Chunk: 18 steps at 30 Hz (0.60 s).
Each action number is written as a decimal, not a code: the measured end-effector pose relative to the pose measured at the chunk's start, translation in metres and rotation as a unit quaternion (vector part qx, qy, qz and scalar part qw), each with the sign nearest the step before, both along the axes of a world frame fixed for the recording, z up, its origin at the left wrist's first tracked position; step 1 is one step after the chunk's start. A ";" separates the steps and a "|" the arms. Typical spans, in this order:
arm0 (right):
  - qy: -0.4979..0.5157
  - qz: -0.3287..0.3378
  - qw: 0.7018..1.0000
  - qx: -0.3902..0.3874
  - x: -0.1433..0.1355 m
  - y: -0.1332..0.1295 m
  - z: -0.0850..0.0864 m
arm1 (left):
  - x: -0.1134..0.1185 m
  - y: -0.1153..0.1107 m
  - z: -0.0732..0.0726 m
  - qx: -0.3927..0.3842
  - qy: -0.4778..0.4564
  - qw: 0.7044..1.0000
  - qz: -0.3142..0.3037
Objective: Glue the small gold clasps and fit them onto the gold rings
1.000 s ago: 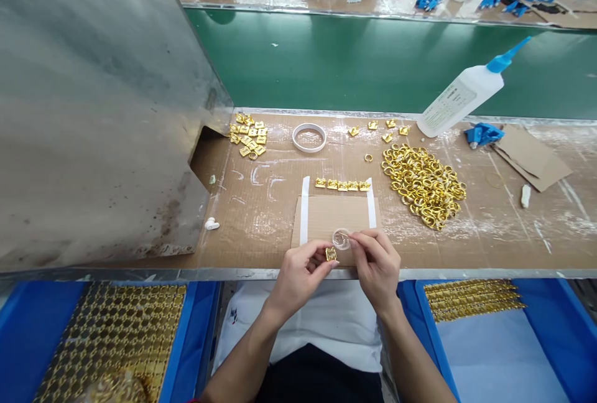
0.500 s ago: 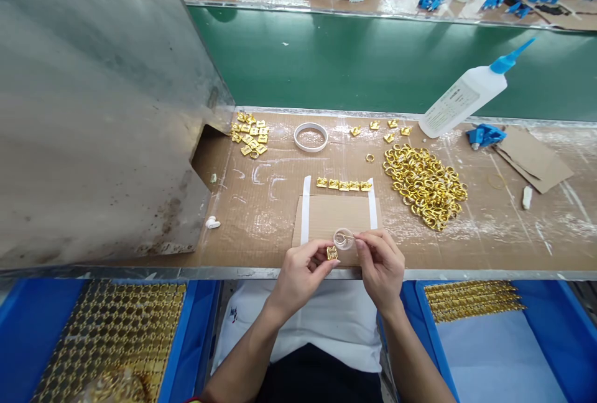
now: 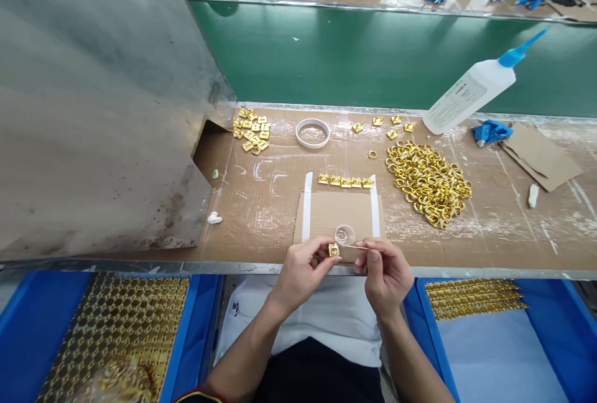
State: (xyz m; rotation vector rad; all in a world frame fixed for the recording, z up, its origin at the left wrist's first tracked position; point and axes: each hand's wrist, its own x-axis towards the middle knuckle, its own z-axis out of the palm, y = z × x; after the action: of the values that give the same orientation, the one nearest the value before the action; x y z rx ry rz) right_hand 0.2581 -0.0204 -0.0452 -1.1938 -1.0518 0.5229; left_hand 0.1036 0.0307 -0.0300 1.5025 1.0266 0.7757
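My left hand [image 3: 298, 275] pinches a square gold piece [image 3: 333, 250] between thumb and fingers at the table's front edge. A thin stick [image 3: 355, 247] is held in my right hand [image 3: 388, 273], its tip pointing left beside the gold piece. Just behind them, a small clear round cup [image 3: 344, 235] rests on a cardboard piece [image 3: 338, 210] with white tape strips along both sides. Several gold pieces [image 3: 346, 182] stand in a row at the cardboard's back edge.
Gold rings [image 3: 429, 185] lie heaped at the right, near a slanting glue bottle [image 3: 471, 97]. A tape roll [image 3: 312, 134] and square gold pieces [image 3: 252, 129] are further left, beside a metal panel [image 3: 102, 104]. Blue trays [image 3: 198, 328] sit below. People's hands show across the green belt [image 3: 354, 55].
The stick has moved from over the cup to the gold piece and now lies nearly level. My right hand has shifted slightly right and down. The view has shifted slightly.
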 end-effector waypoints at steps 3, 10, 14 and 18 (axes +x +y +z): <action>-0.015 0.027 1.000 0.005 -0.001 -0.003 -0.004 | 0.000 0.000 0.000 -0.002 -0.003 1.000 -0.005; -0.079 0.054 0.995 -0.021 0.004 -0.006 -0.008 | 0.000 0.001 0.000 0.003 -0.003 1.000 -0.007; -0.102 0.057 0.993 -0.024 0.004 -0.007 -0.009 | 0.000 0.000 -0.001 -0.002 -0.003 1.000 -0.008; -0.101 0.061 0.993 -0.022 0.004 -0.007 -0.009 | 0.000 -0.001 0.000 -0.002 -0.005 1.000 -0.009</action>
State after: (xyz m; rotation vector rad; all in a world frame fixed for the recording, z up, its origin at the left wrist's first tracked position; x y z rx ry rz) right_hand 0.2618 -0.0269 -0.0538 -1.2465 -1.2981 0.5296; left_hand 0.1039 0.0297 -0.0304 1.5018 1.0046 0.7669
